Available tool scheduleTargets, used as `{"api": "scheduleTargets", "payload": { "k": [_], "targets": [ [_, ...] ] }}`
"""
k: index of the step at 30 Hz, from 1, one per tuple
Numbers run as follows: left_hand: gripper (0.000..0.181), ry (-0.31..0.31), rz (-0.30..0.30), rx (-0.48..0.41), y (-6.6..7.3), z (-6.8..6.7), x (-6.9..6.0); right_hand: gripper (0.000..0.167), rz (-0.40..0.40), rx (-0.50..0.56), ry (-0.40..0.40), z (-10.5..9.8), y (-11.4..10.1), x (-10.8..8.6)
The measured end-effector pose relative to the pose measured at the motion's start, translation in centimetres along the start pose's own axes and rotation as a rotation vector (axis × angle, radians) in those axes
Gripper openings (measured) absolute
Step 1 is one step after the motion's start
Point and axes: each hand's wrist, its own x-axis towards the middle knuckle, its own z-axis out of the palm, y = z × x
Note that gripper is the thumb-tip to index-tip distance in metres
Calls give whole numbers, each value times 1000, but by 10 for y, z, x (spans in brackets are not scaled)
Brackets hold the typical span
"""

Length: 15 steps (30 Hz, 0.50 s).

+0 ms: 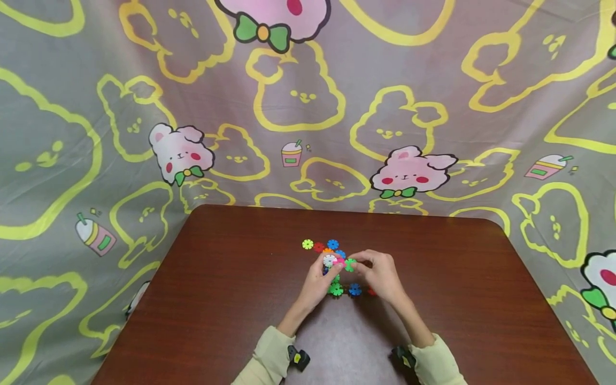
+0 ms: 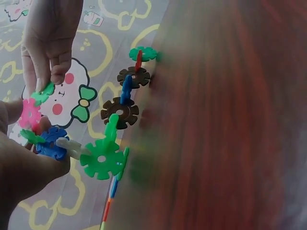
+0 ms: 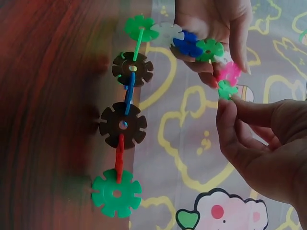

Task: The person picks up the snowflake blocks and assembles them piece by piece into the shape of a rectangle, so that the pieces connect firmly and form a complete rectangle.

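My left hand (image 1: 315,282) pinches a pink notched plastic disc (image 3: 228,73), a snowflake-style building piece, at the end of a joined chain. Between the thumb and fingertips of my right hand (image 1: 382,274) is a green disc (image 3: 227,89), which meets the pink one's edge; whether their slots interlock I cannot tell. From the pink piece the chain runs through white, green and blue discs (image 3: 188,44) to a larger green disc (image 2: 101,159). Brown discs (image 3: 123,125) linked by a blue and a red one continue from there, standing on edge, to another green disc (image 3: 116,193).
Beyond my hands, more joined discs lie on the brown table (image 1: 231,289), among them a yellow-green disc (image 1: 307,244), a red one (image 1: 319,247) and a blue one (image 1: 333,244). A patterned cloth (image 1: 308,176) hangs around the back and sides.
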Motion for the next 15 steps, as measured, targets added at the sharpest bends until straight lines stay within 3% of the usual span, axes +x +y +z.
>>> {"api": "scheduleTargets", "payload": {
  "k": [4,8,15],
  "targets": [
    [23,-4,-19,-23,2,0,-1,12,-28,-40,14,3,-2,0],
    [28,22,-47,-38,1,-3,-1,10,-6,-20,-9,4,-3,1],
    [29,132,-103,-25,1,-11,3,13,89,206,-126,2,2,7]
  ]
}}
